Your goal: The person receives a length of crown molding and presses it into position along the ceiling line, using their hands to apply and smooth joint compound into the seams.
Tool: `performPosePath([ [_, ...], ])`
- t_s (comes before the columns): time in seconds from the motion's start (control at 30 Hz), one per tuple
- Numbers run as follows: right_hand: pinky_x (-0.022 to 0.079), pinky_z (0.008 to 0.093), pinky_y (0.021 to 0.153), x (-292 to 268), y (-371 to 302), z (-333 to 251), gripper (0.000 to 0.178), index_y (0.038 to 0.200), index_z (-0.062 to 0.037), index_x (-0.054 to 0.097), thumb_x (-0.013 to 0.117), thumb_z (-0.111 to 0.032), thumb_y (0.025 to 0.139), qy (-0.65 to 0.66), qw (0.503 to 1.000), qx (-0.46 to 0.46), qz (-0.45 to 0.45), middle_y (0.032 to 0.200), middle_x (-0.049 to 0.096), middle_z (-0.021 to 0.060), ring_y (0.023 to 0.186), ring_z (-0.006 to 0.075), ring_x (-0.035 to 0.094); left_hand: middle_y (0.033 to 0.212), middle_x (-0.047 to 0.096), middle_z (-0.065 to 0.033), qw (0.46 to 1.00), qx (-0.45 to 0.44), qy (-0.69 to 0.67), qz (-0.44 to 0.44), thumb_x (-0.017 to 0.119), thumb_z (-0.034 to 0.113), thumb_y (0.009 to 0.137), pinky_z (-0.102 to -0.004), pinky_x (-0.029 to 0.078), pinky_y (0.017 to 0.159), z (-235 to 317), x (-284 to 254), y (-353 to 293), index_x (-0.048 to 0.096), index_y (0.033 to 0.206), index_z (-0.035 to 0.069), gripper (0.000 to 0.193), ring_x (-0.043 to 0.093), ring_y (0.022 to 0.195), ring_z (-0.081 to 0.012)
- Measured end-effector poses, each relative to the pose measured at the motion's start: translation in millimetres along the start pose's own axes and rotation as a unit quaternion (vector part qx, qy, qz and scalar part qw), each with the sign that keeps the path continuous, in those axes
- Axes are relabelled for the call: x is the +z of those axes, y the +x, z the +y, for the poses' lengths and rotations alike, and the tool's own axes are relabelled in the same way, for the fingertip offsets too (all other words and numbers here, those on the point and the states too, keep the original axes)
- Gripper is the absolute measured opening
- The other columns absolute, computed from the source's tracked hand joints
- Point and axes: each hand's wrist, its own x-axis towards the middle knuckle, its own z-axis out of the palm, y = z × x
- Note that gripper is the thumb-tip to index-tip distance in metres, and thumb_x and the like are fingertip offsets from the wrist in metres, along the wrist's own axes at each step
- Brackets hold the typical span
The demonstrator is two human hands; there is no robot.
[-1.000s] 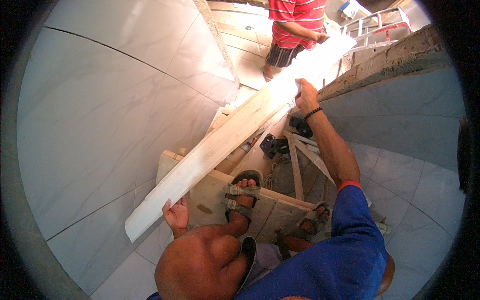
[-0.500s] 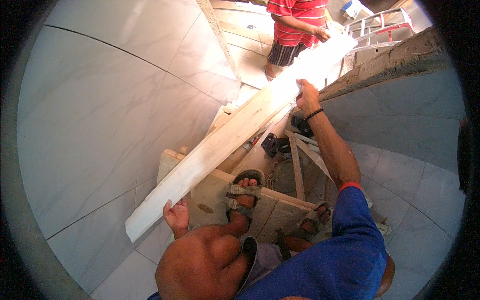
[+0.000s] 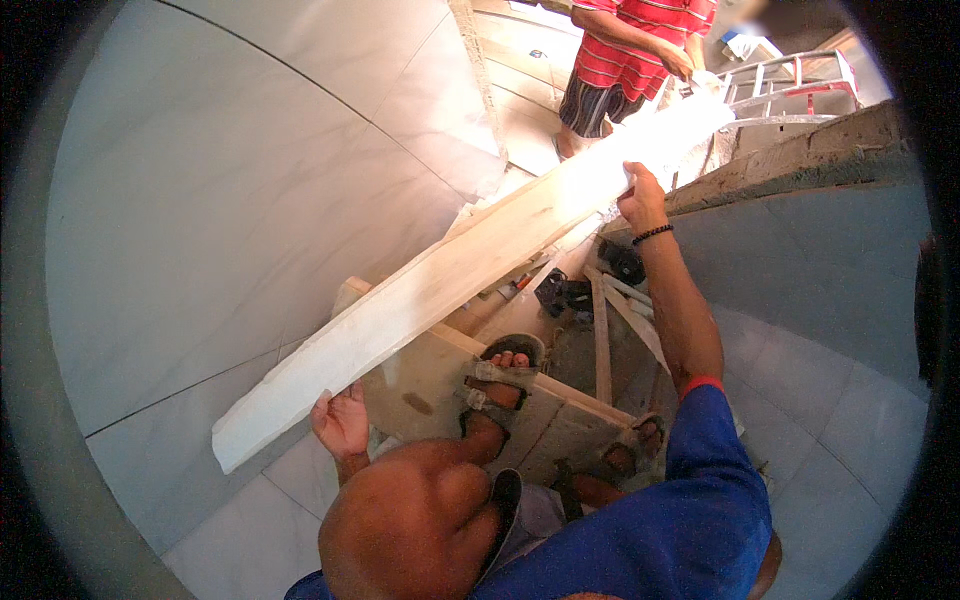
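Note:
A long pale wooden board (image 3: pixel 430 298) slants across the view from lower left to upper right, its far half washed out by bright light. My right hand (image 3: pixel 645 200) grips its right edge towards the far end, thumb on top. Under the near end, my left hand (image 3: pixel 342 424) is turned palm up at the lower edge, its fingers partly hidden by the board. Beside the far end stands another person in a red striped shirt (image 3: pixel 640 45); that person's hands (image 3: pixel 680 65) are close to the board's tip.
My sandalled feet (image 3: pixel 505 370) rest on a wooden platform (image 3: pixel 410 390). Marbled tile walls rise at left (image 3: pixel 250 200) and right (image 3: pixel 800 260). Beyond the rough wall ledge (image 3: pixel 790 155) lies an aluminium ladder (image 3: pixel 790 90). Below are black objects (image 3: pixel 560 293) and wooden struts (image 3: pixel 601 340).
The board's near end has shifted left and slightly up in view, and its far end a little right. My left hand has moved slightly left; my right hand appears farther right, still gripping.

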Motion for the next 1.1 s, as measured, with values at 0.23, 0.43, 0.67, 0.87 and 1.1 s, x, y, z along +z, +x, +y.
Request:
performPosePath([
  [0.23,0.058,0.0363,0.079,-11.9,9.0,-10.1,0.022,0.106,0.0078,0.055,0.060,-0.006,0.090,-0.040,0.998,0.023,0.032,0.104,0.063,0.0173,0.091,0.0283,0.066,0.137,0.056,-0.0114,0.995,0.036,0.059,-0.072,0.064,0.003,0.081,-0.0507,0.032,0.113,11.9,16.7,3.7,0.053,0.135,0.006,0.056,0.046,0.132,-0.0281],
  [0.43,0.061,0.0324,0.067,-17.4,11.3,-12.0,0.020,0.102,0.0069,0.056,0.061,-0.009,0.090,0.016,0.998,0.068,-0.004,0.096,0.066,0.0157,0.081,0.0248,0.069,0.134,0.058,-0.0074,0.981,0.095,0.139,-0.096,0.069,-0.001,0.076,-0.0498,0.035,0.111,22.5,58.6,-4.7,0.055,0.134,0.010,0.060,0.050,0.128,-0.0253],
  [0.67,0.062,0.0334,0.073,-8.0,10.6,-0.2,0.016,0.097,0.0065,0.058,0.061,-0.008,0.090,0.018,0.992,0.128,0.003,0.091,0.068,0.0139,0.085,0.0238,0.069,0.141,0.047,-0.0100,0.942,0.187,0.232,-0.157,0.076,0.015,0.071,-0.0517,0.039,0.110,18.4,116.9,5.6,0.038,0.141,0.013,0.080,0.047,0.130,-0.0296],
  [0.87,0.060,0.0383,0.082,4.5,-0.5,10.4,0.022,0.104,0.0082,0.058,0.061,-0.008,0.089,0.081,0.981,0.171,0.037,0.097,0.068,0.0149,0.088,0.0272,0.069,0.151,0.032,-0.0148,0.833,0.354,0.330,-0.268,0.084,0.037,0.065,-0.0545,0.041,0.108,1.0,177.5,44.8,0.019,0.150,0.015,0.109,0.043,0.134,-0.0361],
  [1.1,0.054,0.0401,0.093,-14.4,8.1,30.2,0.027,0.110,0.0101,0.058,0.059,-0.007,0.090,0.154,0.970,0.180,0.063,0.110,0.067,0.0184,0.097,0.0304,0.067,0.152,0.030,-0.0247,0.671,0.483,0.462,-0.322,0.077,0.070,0.063,-0.0546,0.051,0.099,3.4,220.3,94.2,0.008,0.153,0.008,0.130,0.047,0.130,-0.0422],
])
